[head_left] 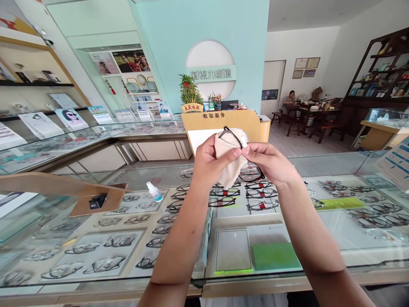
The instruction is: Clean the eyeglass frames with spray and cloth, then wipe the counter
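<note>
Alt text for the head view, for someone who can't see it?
A person's left hand holds a beige cloth against dark-framed glasses while the right hand grips them, above a glass counter displaying spectacles. A white spray bottle sits farther left.

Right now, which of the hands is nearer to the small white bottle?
Left. The left hand is above and right of the bottle; the right hand is farther right.

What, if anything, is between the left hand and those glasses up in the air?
A pale cloth: the left hand grips it against the glasses, with the thumb pressing on the cloth. Nothing else visible stands between them.
</note>
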`<state>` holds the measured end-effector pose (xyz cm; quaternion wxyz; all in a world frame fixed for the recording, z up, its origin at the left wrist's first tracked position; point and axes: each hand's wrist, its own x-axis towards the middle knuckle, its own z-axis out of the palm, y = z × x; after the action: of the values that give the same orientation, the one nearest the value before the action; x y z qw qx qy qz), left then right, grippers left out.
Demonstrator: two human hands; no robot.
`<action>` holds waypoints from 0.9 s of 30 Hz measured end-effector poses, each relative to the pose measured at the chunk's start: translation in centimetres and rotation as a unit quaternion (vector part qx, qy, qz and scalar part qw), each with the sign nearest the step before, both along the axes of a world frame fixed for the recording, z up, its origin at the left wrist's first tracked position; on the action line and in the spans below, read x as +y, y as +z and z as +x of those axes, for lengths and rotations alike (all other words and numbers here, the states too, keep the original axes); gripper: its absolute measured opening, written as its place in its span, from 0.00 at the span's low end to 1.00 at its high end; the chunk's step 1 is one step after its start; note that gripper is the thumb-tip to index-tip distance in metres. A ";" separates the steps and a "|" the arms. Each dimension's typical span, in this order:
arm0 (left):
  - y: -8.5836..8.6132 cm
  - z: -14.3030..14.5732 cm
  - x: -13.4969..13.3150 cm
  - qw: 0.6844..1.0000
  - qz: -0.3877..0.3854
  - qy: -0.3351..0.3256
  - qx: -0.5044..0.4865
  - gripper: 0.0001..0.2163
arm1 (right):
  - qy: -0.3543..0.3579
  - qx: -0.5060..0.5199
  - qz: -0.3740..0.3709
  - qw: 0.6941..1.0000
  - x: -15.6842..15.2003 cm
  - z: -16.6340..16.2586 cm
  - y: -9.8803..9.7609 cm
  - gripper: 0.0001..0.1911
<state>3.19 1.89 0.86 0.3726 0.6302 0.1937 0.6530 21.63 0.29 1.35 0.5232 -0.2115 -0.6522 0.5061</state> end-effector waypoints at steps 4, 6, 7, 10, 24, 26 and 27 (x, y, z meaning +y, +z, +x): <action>-0.5 1.0 -0.2 0.999 0.002 0.035 -0.034 0.18 | 0.046 -0.013 -0.005 0.999 -0.4 -0.1 0.1 0.19; -0.7 1.3 -0.3 0.996 0.001 0.069 -0.048 0.18 | 0.060 -0.016 -0.006 0.998 -0.4 -0.2 0.1 0.17; -0.8 1.4 -0.3 0.994 -0.001 0.088 -0.057 0.19 | 0.066 -0.015 -0.007 0.998 -0.4 -0.3 0.0 0.16; -0.8 1.3 -0.1 0.989 -0.006 0.123 -0.080 0.20 | 0.078 -0.011 -0.008 0.997 -0.3 -0.4 -0.2 0.11; 0.5 -1.5 -0.2 0.997 -0.018 -0.023 0.074 0.23 | 0.054 0.032 -0.051 0.997 0.2 0.0 0.3 0.11; 0.2 -0.9 -0.2 0.998 -0.025 -0.016 0.051 0.22 | 0.084 0.024 -0.057 0.995 0.3 0.1 0.1 0.11; 0.1 -0.5 -0.2 0.999 -0.026 -0.005 0.035 0.21 | 0.094 0.017 -0.054 0.994 0.3 0.1 0.0 0.12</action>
<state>2.67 1.65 0.97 0.3849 0.6442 0.2202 0.6232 21.72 0.59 1.34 0.4721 -0.1687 -0.6316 0.5914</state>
